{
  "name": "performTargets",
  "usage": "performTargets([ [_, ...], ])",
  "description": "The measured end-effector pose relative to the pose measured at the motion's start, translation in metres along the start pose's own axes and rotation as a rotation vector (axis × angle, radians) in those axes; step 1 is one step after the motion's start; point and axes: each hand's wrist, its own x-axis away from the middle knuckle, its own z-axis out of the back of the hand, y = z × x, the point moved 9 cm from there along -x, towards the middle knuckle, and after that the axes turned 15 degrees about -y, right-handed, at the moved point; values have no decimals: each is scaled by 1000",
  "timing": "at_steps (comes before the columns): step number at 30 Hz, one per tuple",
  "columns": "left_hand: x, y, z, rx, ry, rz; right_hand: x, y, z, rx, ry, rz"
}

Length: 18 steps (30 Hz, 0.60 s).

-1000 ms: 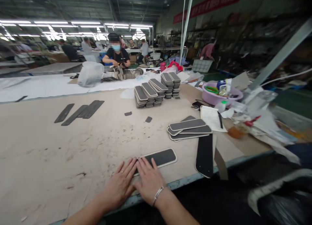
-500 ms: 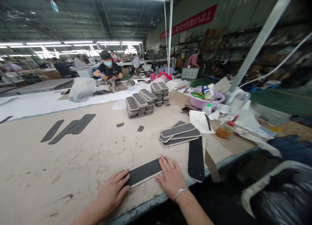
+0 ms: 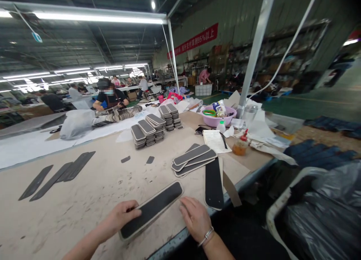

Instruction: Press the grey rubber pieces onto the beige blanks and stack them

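The right hand (image 3: 197, 218), a bracelet (image 3: 207, 235) at its wrist, has its fingers together and bent, just beside the panel's (image 3: 153, 205) near edge; I cannot tell if they touch. The left hand (image 3: 124, 215) pinches that panel near its left end, thumb on top, other fingertips hidden. The panel, dark with a pale border, slants in front of the person at the table's (image 3: 93, 215) near side; whether it lies flat is unclear.

To the right, a black piece (image 3: 213, 185) with 2 small holes lies beside overlapping panels (image 3: 194, 154). At left are 4 dark strips (image 3: 51, 182), 3 overlapping. Beyond are 2 scraps (image 3: 150, 160), a notepad (image 3: 213, 139) and a red-capped bottle (image 3: 239, 145). Farther off stand 5 stacks (image 3: 146, 127), a purple basin (image 3: 207, 120) and, across the white surface, a masked co-worker (image 3: 108, 98).
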Motion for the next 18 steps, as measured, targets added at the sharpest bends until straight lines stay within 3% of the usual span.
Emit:
performTargets([
  [5, -14, 51, 47, 133, 175, -102, 2, 0, 10, -57, 9, 1],
  [9, -64, 112, 69, 138, 258, -264, 7, 15, 45, 173, 30, -136],
  [12, -118, 144, 67, 136, 230, -300, 18, 47, 69, 357, 50, -383],
  [14, -145, 156, 63, 119, 243, -288, 27, 67, 74, 441, 32, -528],
  [18, -155, 174, 33, 60, 272, -344, 36, 89, 70, 545, 6, -667],
])
